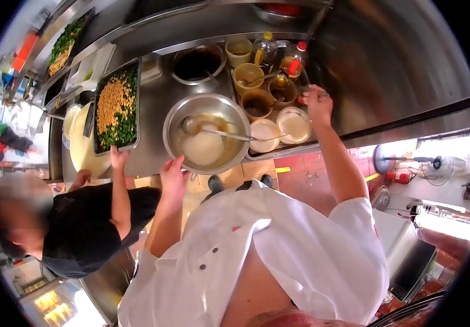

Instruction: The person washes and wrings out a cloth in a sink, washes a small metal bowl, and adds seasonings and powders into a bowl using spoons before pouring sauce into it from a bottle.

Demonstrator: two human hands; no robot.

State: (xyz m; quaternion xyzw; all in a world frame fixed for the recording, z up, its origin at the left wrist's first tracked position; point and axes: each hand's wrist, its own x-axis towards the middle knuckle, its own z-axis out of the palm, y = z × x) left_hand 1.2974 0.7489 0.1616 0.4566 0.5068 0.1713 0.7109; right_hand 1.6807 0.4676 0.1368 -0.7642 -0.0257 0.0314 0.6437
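Observation:
My left hand (173,177) is at the near left rim of a large metal bowl (172,117), its fingers against the edge. A pale mound and some yellowish liquid lie in the bowl, with a long-handled ladle (227,134) resting across it. My right hand (318,106) is closed at the right end of the seasoning containers, around something thin like a handle, too small to make out. Close to it are a tub of white powder (294,125), a brown tub (283,92) with a ladle over it, and a red-capped bottle (294,61).
A co-worker in black (90,223) stands at the left, one hand on a tray of greens and peanuts (138,109). A bowl of dark sauce (198,64) sits behind the large bowl. The counter's front edge (349,140) runs below my right forearm.

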